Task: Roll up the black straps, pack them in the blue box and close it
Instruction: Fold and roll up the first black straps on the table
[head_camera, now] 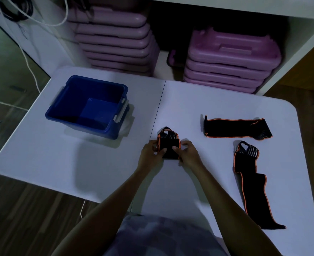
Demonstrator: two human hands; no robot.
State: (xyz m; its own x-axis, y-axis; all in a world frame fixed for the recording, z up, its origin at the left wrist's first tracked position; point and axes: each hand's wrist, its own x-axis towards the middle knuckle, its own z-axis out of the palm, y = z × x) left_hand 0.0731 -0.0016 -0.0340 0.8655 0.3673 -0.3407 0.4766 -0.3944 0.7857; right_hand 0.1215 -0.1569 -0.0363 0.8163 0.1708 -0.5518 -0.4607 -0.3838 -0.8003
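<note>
Rolled strap point(168, 147) between both hands, left point(151, 154) and right point(189, 153).

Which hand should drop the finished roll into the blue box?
Left hand: the blue box sits open on its side of the table; both hands grip the rolled strap.

A white table point(189, 100) with a seam down its middle carries everything. An open blue box point(87, 106) stands on it. To the right of the box lie three black straps: a partly rolled one point(169, 145), a folded one point(233, 127) and a long, unrolled one point(252, 185).
</note>
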